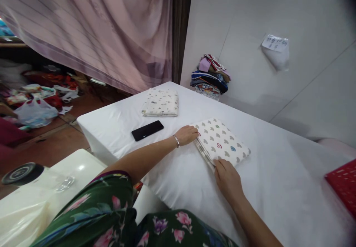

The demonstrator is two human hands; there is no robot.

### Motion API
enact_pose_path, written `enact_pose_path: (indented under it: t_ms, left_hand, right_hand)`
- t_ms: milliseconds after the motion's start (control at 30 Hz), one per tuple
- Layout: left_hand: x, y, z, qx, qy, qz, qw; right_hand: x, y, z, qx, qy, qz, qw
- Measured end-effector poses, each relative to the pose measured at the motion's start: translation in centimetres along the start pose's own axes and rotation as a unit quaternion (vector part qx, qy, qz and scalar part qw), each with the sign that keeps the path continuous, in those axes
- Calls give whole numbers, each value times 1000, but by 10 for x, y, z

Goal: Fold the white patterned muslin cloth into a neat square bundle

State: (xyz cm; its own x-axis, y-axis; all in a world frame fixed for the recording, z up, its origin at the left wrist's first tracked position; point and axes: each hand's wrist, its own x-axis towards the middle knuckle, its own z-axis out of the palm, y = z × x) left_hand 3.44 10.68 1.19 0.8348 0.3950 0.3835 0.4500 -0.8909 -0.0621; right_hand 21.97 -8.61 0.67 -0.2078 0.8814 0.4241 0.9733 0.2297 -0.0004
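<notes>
A folded white cloth (222,141) with grey mushroom-like shapes and a few coloured ones lies on the white-covered table (278,180). My left hand (187,135), wearing a bracelet, is closed on its left corner. At the near corner, the fingers of my right hand (227,178) pinch the edge, with the thumb hidden from view. Several layers show along the side between both hands. A second folded cloth (161,102), white with small prints, rests toward the far corner of the table. A black phone (147,130) lies nearer, left of my left hand.
Stacked folded clothes (210,77) stand beyond the table against the wall. A red perforated basket (343,185) sits at the right edge. On the left are a pink curtain (125,28), a white stool (83,165) holding a clear bottle (52,176), and a plastic bag (36,113).
</notes>
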Motion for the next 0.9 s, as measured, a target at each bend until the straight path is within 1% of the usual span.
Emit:
enact_pose_path:
  t_ms: [133,200,333,467,567,700,800,900]
  left_hand:
    - [-3,0,-2,-14,-27,2,1000]
    - [-5,0,-3,-31,-30,8,999]
    - [-7,0,-6,-55,-15,37,998]
    - [-4,5,-7,-66,6,70,995]
    - [1,8,-5,-54,8,82,995]
    - [7,10,-2,-26,-7,79,996]
    - [9,11,0,10,-15,61,998]
    - [6,13,4,33,-12,42,999]
  right_hand:
    - [-1,0,1,11,-22,1,1000]
    - [-1,1,2,24,-18,4,1000]
    - [-2,5,3,65,15,24,998]
    - [-2,8,1,91,23,41,995]
    - [-3,9,1,101,33,43,993]
    - [-4,10,3,108,42,37,993]
    - [-4,9,3,102,40,31,993]
    - [-4,8,4,87,41,20,995]
